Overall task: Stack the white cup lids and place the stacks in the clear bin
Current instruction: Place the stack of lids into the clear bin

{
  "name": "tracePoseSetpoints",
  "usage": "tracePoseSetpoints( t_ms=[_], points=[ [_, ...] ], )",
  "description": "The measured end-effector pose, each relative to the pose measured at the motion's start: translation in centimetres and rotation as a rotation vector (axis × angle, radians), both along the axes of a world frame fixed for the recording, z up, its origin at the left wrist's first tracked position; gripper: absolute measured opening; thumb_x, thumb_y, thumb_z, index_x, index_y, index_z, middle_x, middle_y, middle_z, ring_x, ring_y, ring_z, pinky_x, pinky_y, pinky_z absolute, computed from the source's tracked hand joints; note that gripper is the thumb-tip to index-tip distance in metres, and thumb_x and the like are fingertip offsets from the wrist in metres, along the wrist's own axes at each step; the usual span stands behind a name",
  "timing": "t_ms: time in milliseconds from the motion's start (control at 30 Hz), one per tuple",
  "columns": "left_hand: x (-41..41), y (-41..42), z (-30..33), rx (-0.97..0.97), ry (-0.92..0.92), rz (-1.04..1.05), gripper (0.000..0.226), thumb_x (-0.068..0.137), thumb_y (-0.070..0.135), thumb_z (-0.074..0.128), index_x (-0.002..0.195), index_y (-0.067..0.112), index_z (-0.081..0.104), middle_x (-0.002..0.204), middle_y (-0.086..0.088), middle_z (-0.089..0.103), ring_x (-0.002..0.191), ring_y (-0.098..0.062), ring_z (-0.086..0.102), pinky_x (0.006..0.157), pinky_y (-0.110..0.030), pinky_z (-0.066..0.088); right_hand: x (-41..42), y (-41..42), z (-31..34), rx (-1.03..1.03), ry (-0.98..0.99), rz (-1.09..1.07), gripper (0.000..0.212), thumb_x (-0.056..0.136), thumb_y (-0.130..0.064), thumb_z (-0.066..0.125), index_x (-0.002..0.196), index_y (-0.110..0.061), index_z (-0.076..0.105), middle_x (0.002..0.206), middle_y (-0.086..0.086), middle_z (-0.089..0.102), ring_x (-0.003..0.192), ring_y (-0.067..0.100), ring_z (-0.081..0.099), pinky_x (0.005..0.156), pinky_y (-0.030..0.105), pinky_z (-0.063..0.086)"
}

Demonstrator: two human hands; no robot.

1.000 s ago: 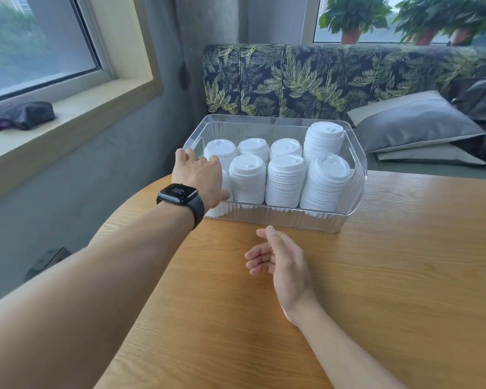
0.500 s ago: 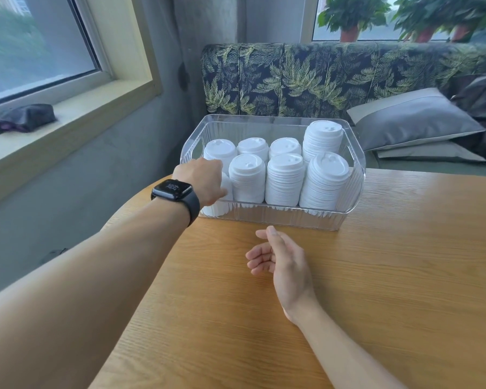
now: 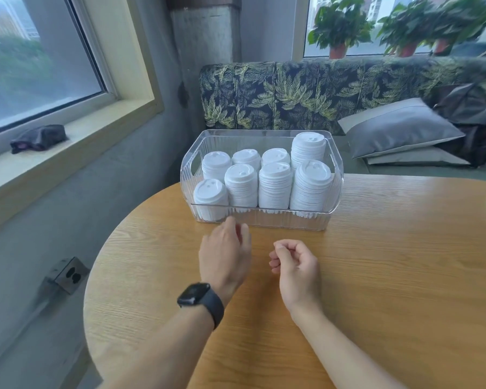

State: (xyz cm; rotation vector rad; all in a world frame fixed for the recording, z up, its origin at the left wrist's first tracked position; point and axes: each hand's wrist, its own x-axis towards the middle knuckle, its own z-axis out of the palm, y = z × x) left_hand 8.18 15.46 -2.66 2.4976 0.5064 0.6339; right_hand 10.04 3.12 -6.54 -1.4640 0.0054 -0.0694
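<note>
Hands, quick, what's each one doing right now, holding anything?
Left hand: open, fingers relaxed, holding nothing, just short of the bin.
Right hand: closed, fingers curled, holding nothing.

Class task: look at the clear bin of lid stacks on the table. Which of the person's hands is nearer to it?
Left. The left hand hovers just before the clear bin, fingertips near its front wall; the right hand sits farther back over the table.

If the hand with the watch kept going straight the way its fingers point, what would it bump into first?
Probably the clear bin's front wall: the left hand points at it, near the shortest lid stack. Depth is hard to judge.
</note>
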Motion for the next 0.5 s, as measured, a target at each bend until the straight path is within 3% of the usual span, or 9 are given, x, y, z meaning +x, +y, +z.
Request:
tracePoseSetpoints(
  t_ms=[100,233,367,500],
  points=[
    [-1.8,-3.0,-1.1,-0.177,0.091,-0.029,0.04,0.108,0.042,0.039,0.075,0.022,0.047,0.071,0.005,0.059,0.069,-0.022,0.056,0.063,-0.037,0.039,-0.1,-3.0,-0.2,-0.066,-0.019,-0.044,0.016,0.098,-0.007,0.064,0.085,-0.015,0.07,0.066,-0.001,0.07,0.06,0.008,0.063,0.063,0.03,0.053],
    [-2.6,-7.4,-2.0,-0.236,0.114,-0.176,0.05,0.107,0.044,0.044,0.064,0.017,0.044,0.057,0.005,0.049,0.056,-0.018,0.045,0.054,-0.035,0.031,-0.4,-8.7,-0.2,-0.134,-0.027,-0.116,0.016,0.098,-0.01,0.065,0.085,-0.018,0.07,0.064,-0.003,0.069,0.057,0.007,0.06,0.063,0.035,0.052],
    [-2.4,-12.5,-2.0,-0.321,0.103,-0.311,0.046,0.106,0.046,0.045,0.072,0.017,0.055,0.064,-0.001,0.059,0.062,-0.021,0.052,0.059,-0.039,0.042,-0.4,-14.7,0.0,-0.196,-0.025,-0.215,0.018,0.098,-0.013,0.064,0.083,-0.022,0.07,0.064,-0.008,0.069,0.056,0.006,0.059,0.062,0.029,0.05],
    [-2.1,-17.8,-2.0,-0.316,0.184,-0.466,0.032,0.105,0.046,0.048,0.09,0.026,0.068,0.079,0.008,0.07,0.078,-0.013,0.064,0.076,-0.042,0.056,-0.1,-20.3,-0.2,-0.203,0.003,-0.322,0.017,0.097,-0.017,0.065,0.082,-0.025,0.069,0.067,-0.01,0.071,0.059,0.005,0.061,0.069,0.035,0.053]
  ],
)
